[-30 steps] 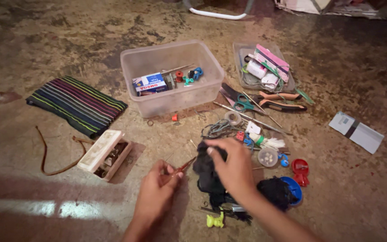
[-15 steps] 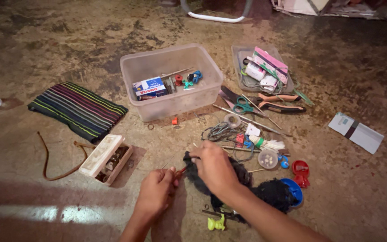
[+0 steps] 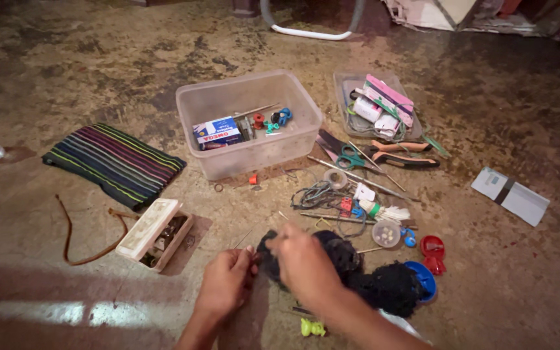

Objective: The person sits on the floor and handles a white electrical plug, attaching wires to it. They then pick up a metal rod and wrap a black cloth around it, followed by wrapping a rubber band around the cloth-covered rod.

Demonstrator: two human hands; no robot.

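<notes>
Two bare forearms, left hand (image 3: 227, 283) and right hand (image 3: 306, 262), no sleeves, rings or watch, lower centre of frame

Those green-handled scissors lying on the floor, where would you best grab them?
Probably by the green handle loops of the scissors, coming from above on the side nearer the person. They lie flat with the blades pointing away towards the clear plastic box.

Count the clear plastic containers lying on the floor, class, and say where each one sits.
2. A deep clear tub sits in the middle beyond the hands, holding a small box and bits. A shallow clear tray lies just right of it, filled with packets. Others may be hidden in the clutter.
</notes>
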